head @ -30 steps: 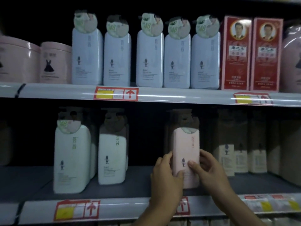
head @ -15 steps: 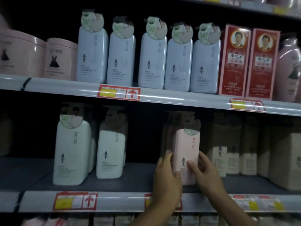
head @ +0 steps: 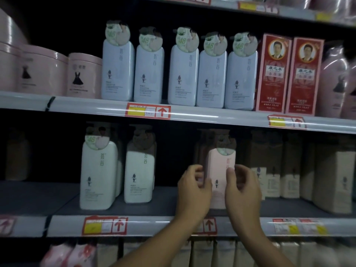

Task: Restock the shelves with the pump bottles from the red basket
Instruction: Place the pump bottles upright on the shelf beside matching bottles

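Observation:
A pale pink pump bottle [head: 220, 168] stands upright on the middle shelf [head: 158, 205], right of centre. My left hand [head: 193, 191] presses its left side and my right hand [head: 241, 189] its right side, fingers curled around the body. The pump top is dim under the shelf above. Two white pump bottles [head: 98, 174] stand to the left on the same shelf. The red basket is out of view.
Several light blue pump bottles [head: 183, 72] line the upper shelf, with pink tubs [head: 82, 74] to their left and red boxes [head: 289, 74] to the right. Beige boxed products [head: 289, 170] fill the middle shelf's right side. Price tags run along the shelf rails.
Both hands have slid higher up the pink bottle's sides. The bottle stays on the same shelf spot. The view has tilted slightly, with the shelves now sloping down to the right.

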A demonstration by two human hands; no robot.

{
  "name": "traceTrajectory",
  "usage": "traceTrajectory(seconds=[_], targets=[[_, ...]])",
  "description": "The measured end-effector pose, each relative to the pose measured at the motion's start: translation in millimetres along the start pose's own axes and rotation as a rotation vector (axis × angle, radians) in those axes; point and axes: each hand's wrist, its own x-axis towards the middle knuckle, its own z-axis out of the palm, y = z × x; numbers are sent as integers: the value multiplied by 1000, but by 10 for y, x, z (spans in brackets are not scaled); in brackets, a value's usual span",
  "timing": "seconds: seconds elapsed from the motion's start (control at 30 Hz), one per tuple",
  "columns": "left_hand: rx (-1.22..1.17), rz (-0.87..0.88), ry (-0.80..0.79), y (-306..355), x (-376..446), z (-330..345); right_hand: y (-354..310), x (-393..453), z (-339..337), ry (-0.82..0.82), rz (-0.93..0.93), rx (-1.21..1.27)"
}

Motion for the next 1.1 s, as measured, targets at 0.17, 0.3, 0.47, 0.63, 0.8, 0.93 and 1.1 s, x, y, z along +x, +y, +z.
traceTrajectory(seconds=[0.17, 0.3, 0.47, 0.63, 0.8, 0.93, 1.1], targets=[[-78, 23, 28, 171, -151, -458, -530, -418, 62, -233, 79, 139], [-28, 1, -13, 14, -605, -915, -658, -1076, 117, -390, 192, 154], [144, -162, -98, -754, -1654, -1619, -322, -2234, 101, -695, 322, 8], [332, -415, -190, -1684, -2805, -2297, 238, -3399, 82, -1063, 430, -273], [399, -577, -334, -2244, -3560, -2648, 719, -4155, 18, -1410, 464, -451], [458, -586, -601, -2384, -3570, -2692, 1055, -4411, 44, -1494, 417, -576], [589, -599, -832, -2577, -3625, -2777, 1136, -4987, 122, -1664, 328, -485]])
